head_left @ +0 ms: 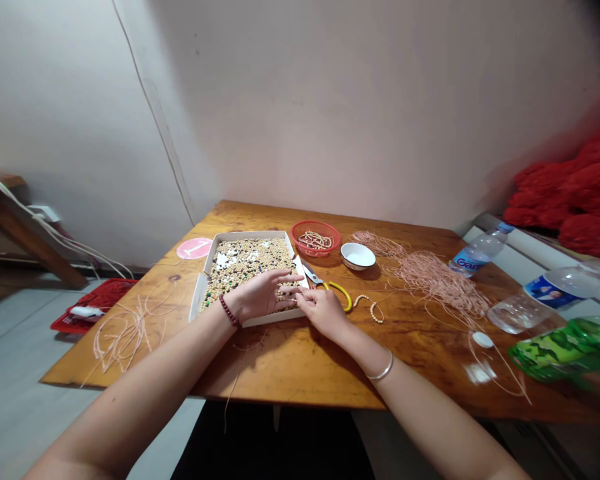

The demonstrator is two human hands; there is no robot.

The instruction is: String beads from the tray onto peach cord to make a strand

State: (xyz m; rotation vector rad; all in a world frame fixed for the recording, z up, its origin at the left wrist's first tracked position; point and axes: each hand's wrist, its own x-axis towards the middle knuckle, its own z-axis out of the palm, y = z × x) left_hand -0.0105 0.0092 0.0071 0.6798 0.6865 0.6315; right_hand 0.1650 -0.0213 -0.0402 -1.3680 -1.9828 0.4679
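My left hand (pixel 265 295) is over the front right part of a shallow white box (pixel 201 288) of small beads (pixel 250 257). Its fingers are stretched out and apart, palm turned toward my right hand. Just beyond the box's front right corner, my right hand (pixel 325 312) is closed in a pinch, its fingertips against the left fingers. A thin pale line shows between the two hands, too small to name. Scissors with yellow handles (pixel 341 293) lie behind my right hand. To its right a short string of cream beads (pixel 371 308) curls on the wood.
A red basket (pixel 315 225) with beaded strings and a white bowl (pixel 359 256) stand behind. Pink cord (pixel 430 280) is heaped at right, near plastic bottles (pixel 555 290). Loose cords (pixel 123 337) and a pink disc numbered 1 (pixel 194 249) lie at left on the wooden table (pixel 300 373).
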